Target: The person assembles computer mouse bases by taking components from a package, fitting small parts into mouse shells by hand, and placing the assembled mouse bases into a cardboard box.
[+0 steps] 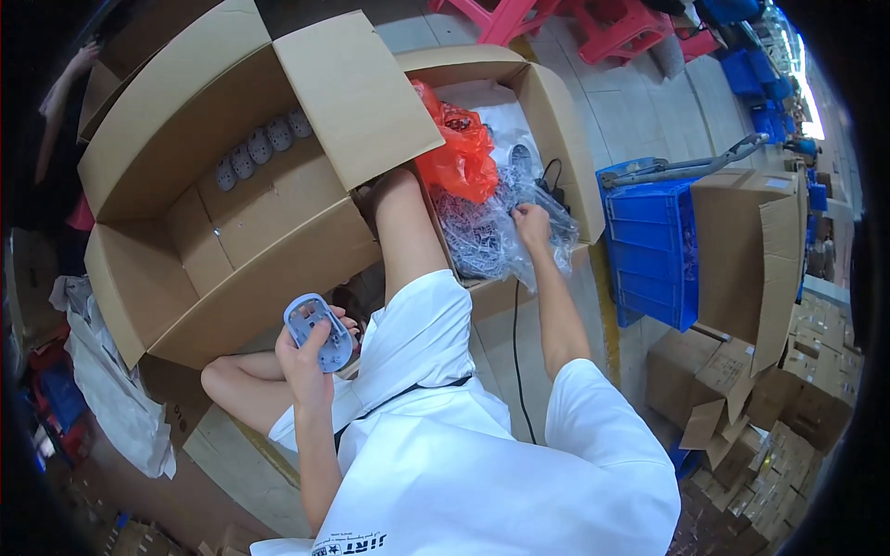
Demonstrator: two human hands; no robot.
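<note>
A grey-blue plastic mouse shell (pixel 337 350) with cutouts lies in my left hand (pixel 306 360), the thumb pressed on its inner face. Over the open carton (pixel 565 139) on the right, my right hand (pixel 531 225) is closed on a crumpled clear plastic bag (pixel 477 232); its fingertips are partly hidden. Grey parts show dimly through the bag. Just beyond that hand lies a similar grey shell (pixel 521 159). A red plastic bag (pixel 468 153) covers the carton's left side. In the large carton (pixel 185 111) at left, several grey shells (pixel 262 146) stand in a row.
My bare leg (pixel 408 232) lies between the two cartons. A black cable (pixel 517 361) runs across the tiled floor. To the right stand a blue crate (pixel 649 250) and stacked cardboard boxes (pixel 705 371). Pink stools (pixel 616 32) are at the back. Another person's arm (pixel 57 102) shows far left.
</note>
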